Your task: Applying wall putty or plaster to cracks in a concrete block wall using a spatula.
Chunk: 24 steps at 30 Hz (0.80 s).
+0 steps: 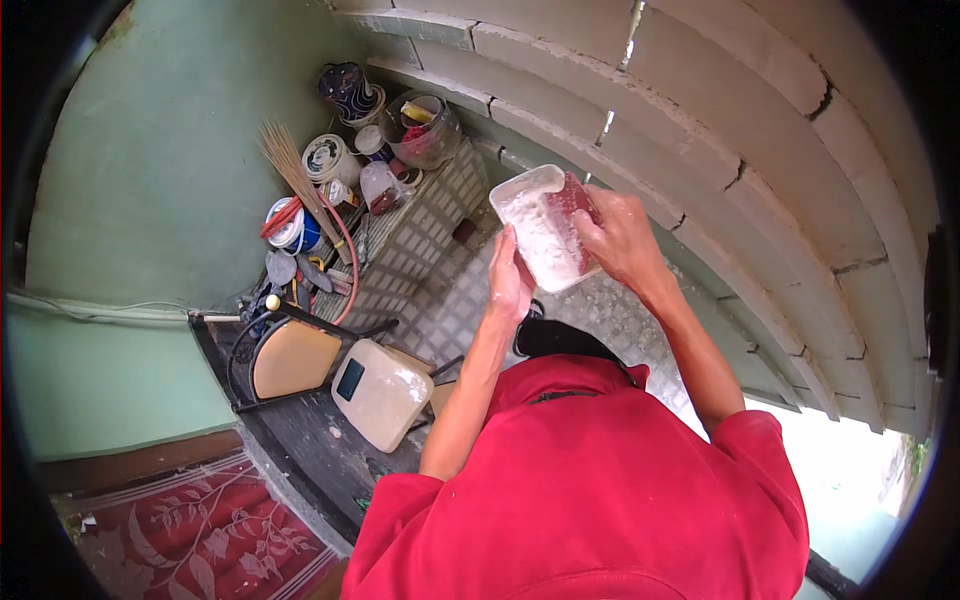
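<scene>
So the left hand (pixel 512 280) is clamped on the side of a white rectangular tub (pixel 507 190), held up above the floor (pixel 635 315) out in front of the body, with white powdery stuff (pixel 538 228) inside. The right hand (pixel 620 238) is gripping a dark red piece (pixel 567 200) at the tub's right side (can't tell exactly what it is), and a folding chair (pixel 392 405) sits off to the left.

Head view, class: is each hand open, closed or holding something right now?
Left hand: holding the white container.
Right hand: closed on a reddish object, kind unclear.
</scene>
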Available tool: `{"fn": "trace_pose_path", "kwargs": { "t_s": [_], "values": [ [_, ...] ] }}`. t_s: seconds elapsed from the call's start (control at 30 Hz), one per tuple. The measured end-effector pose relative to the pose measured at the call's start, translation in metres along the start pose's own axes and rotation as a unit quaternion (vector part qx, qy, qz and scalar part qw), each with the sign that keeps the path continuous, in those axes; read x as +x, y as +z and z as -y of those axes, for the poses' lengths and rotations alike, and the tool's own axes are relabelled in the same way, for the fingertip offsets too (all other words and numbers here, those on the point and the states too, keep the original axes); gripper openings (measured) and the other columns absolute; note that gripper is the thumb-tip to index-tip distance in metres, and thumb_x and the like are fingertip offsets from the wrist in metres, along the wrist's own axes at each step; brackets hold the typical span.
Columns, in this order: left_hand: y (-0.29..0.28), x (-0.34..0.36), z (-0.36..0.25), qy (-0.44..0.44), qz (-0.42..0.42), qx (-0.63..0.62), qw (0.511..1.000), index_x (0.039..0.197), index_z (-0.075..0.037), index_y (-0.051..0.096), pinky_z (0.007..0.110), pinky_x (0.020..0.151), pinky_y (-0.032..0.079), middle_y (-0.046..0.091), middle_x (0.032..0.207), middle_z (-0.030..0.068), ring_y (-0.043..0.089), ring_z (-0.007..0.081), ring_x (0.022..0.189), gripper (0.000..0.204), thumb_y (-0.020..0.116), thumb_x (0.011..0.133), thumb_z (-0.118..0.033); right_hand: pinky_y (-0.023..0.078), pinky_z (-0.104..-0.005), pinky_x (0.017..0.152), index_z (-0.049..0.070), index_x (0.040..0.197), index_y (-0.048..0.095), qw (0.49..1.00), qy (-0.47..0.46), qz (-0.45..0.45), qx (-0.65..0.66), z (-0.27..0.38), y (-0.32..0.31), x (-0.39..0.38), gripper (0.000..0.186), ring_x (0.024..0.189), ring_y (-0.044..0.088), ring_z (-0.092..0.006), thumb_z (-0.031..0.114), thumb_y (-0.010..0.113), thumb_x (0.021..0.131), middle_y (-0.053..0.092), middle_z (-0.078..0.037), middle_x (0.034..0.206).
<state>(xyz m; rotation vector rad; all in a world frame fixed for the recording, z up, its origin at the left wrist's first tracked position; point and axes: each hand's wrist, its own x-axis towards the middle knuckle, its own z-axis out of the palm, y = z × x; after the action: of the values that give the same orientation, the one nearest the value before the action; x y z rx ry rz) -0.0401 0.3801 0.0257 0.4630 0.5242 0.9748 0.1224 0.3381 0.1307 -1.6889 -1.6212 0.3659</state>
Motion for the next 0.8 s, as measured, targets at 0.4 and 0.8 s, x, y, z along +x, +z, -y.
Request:
{"fn": "trace_pose_path", "kwargs": {
  "t_s": [0.4, 0.8],
  "values": [
    [-0.024, 0.070, -0.056, -0.031, -0.042, 0.061, 0.997, 0.129, -0.011, 0.048, 0.038, 0.107, 0.039, 0.055, 0.130, 0.0059, 0.052, 0.0196, 0.122, 0.032, 0.042, 0.104, -0.030, 0.051, -0.0489, 0.076, -0.001, 0.108, 0.063, 0.998, 0.014, 0.014, -0.058, 0.011, 0.055, 0.069, 0.031, 0.085, 0.062, -0.0399, 0.016, 0.054, 0.083, 0.063, -0.021, 0.095],
    [-0.016, 0.117, -0.078, -0.078, 0.024, 0.076, 0.994, 0.139, -0.005, 0.043, 0.040, 0.109, 0.038, 0.052, 0.138, 0.0095, 0.051, 0.0231, 0.125, 0.047, 0.038, 0.104, -0.036, 0.047, -0.0496, 0.075, -0.003, 0.099, 0.062, 0.998, 0.064, -0.009, 0.018, 0.003, 0.059, 0.113, 0.028, 0.084, 0.059, -0.0453, 0.018, 0.053, 0.083, 0.061, -0.027, 0.088]
  ]
}}
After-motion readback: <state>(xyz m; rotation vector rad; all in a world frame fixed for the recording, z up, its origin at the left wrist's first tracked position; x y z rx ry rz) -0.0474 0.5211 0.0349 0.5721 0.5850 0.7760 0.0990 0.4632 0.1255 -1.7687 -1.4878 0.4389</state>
